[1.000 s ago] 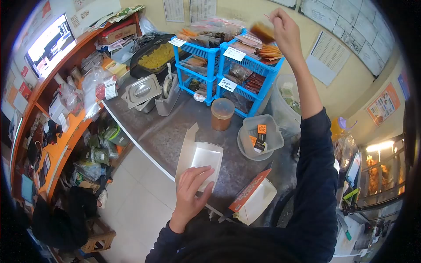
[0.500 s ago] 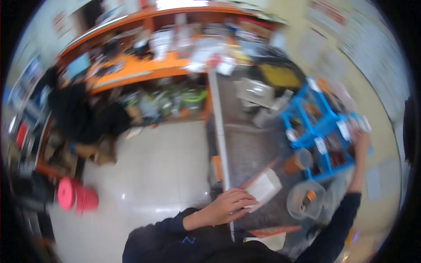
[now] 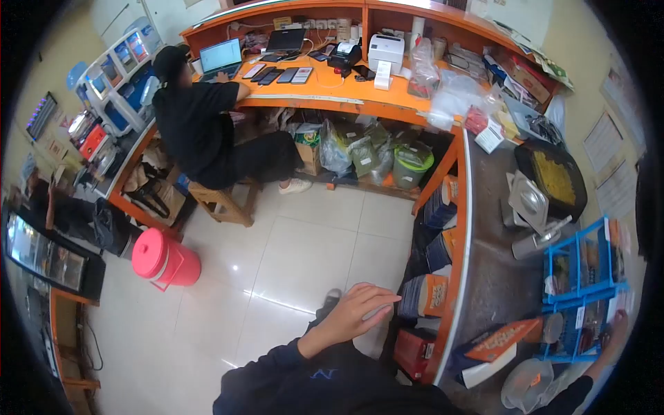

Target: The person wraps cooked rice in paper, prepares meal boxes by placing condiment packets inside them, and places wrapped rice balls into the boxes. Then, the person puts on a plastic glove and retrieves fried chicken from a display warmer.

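My left hand point(image 3: 351, 315) is in front of my body, over the floor by the counter's near edge. Its fingers are stretched out and hold nothing. To its right, apart from it, a dark and orange printed paper food box point(image 3: 503, 340) lies on the counter with part of its white inside showing. At the far right, my right hand point(image 3: 615, 330) is at the outer side of the blue divided basket point(image 3: 575, 299); its fingers are blurred. Near the basket stand a lidded clear tub point(image 3: 552, 328) and a round clear plastic container point(image 3: 523, 384) with something orange in it.
Metal containers point(image 3: 531, 200) and a black tray of yellow food point(image 3: 555, 177) stand farther along the counter point(image 3: 487, 270). Stacked folded boxes point(image 3: 423, 294) fill the shelf below. A person point(image 3: 200, 131) sits at the orange desk; a pink cooler point(image 3: 166, 257) stands on the floor.
My left hand has come off the food box, which now lies on the counter. My view has swung left, showing more of the desk and the seated person. My right hand stays beside the basket.
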The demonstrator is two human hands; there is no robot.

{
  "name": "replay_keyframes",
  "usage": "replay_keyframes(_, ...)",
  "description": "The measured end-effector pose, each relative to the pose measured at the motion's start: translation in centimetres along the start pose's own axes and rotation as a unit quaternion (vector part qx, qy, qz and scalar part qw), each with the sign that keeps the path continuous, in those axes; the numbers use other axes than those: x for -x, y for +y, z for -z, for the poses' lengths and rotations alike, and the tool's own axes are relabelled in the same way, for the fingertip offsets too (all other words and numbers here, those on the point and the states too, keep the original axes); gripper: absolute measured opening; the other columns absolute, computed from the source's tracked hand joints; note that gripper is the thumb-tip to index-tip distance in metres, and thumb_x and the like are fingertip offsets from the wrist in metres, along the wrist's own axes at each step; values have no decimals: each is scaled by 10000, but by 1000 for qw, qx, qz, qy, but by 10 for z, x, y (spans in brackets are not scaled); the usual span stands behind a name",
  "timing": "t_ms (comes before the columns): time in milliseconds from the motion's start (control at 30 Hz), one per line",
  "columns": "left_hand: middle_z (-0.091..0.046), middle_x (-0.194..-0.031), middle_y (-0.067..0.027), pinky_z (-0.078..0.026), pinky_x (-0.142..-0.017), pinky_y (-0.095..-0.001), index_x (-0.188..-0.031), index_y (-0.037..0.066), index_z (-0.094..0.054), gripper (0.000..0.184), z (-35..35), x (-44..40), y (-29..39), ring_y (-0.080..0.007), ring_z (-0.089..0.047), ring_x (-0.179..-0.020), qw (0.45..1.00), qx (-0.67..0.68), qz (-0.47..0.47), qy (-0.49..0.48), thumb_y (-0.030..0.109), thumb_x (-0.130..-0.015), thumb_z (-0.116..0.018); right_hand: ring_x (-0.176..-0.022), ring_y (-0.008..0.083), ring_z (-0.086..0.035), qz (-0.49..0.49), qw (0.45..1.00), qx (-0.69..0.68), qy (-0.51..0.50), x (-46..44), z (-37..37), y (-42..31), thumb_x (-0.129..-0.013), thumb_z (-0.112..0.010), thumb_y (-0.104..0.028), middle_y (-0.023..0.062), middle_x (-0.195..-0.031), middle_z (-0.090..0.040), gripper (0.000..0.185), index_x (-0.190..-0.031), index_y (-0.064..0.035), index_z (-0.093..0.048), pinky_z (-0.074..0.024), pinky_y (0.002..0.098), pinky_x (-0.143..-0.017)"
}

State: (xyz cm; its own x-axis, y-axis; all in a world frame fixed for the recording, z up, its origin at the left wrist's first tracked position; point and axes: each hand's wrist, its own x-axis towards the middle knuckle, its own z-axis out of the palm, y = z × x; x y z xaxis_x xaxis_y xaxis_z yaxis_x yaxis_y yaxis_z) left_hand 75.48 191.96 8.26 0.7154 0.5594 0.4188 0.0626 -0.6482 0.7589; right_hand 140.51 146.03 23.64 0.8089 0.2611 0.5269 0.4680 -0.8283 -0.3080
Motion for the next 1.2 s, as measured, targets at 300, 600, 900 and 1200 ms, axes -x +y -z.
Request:
replay_keyframes(300,-654,-995,-62,-425,-904,-383,-1033,88,-659,214,133,-106,-169,-230,-608,-933,996,-30,69,39,59,-822,-631,-702,344,-595,-133,967,163,144,56,113,-280,-905,-506,-313,210,-819,-661,388,-887,26,-692,-471,427,-682)
replay_keyframes(600,-661,-981,-44,-421,-923,-398,-1024,118,-669,246,179,-264,-355,-216,-613,-938,988,-53,141,-20,37,-793,-655,-675,278,-577,3,939,163,302,53,-118,-535,-972,-470,-274,174,-727,-631,386,-871,48,-658,-471,386,-660)
replay_keyframes(900,-110,-1496,-215,-37,-1106,-498,-1432,14,-197,665,260,-486,-644,-361,-39,-1395,857,-415,187,241,327,-919,-481,-484,168,-319,116,924,184,314,-35,-391,-742,-947,-548,-233,70,-509,-394,430,-603,22,-505,-284,351,-457)
replay_keyframes(1200,-167,-1516,-119,-16,-1104,-528,-1436,49,-218,650,261,-488,-658,-320,-25,-1411,811,-449,250,281,416,-939,-420,-442,184,-291,78,925,283,241,-41,-446,-838,-938,-564,-225,76,-473,-339,451,-561,5,-475,-245,354,-441)
